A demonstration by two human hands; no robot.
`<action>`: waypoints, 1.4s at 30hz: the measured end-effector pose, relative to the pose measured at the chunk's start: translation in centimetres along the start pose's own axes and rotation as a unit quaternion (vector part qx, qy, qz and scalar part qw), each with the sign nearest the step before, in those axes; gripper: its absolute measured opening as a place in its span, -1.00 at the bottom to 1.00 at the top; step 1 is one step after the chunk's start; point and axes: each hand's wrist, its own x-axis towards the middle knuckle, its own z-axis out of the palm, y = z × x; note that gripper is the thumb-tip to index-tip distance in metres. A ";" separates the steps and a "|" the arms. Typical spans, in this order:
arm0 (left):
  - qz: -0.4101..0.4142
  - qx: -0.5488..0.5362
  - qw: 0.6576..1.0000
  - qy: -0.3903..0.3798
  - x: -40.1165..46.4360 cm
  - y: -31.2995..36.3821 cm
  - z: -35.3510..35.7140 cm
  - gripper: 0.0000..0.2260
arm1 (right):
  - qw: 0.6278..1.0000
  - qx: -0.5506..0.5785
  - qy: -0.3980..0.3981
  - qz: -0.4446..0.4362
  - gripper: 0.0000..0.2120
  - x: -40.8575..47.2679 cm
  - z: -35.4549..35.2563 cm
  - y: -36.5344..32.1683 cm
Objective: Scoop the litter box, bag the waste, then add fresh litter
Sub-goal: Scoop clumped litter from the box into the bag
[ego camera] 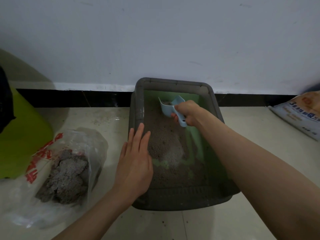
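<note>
Head view: tiled floor (199, 227) against a white wall. Litter box (174, 203) centre frame, litter (166, 144) thin, green base showing. Right hand (187, 112) wrapped round the scoop (170, 105) handle at the far end. Left hand (134, 163) flat, fingers straight, on the box's left rim. Waste bag (69, 170) lower left: looks heavy, thin film, so lift from below. Fresh-litter sack (297, 115) right edge.

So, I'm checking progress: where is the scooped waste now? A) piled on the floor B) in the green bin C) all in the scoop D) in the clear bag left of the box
D: grey clumps sit inside the clear bag on the floor, left of the litter box, while the right hand holds the scoop in the box.
</note>
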 end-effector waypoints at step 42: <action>-0.014 0.003 1.000 -0.007 0.1 0.4 -0.1 -0.48 | 0.973 0.147 0.135 -0.113 -0.68 1.8 2.7 11.3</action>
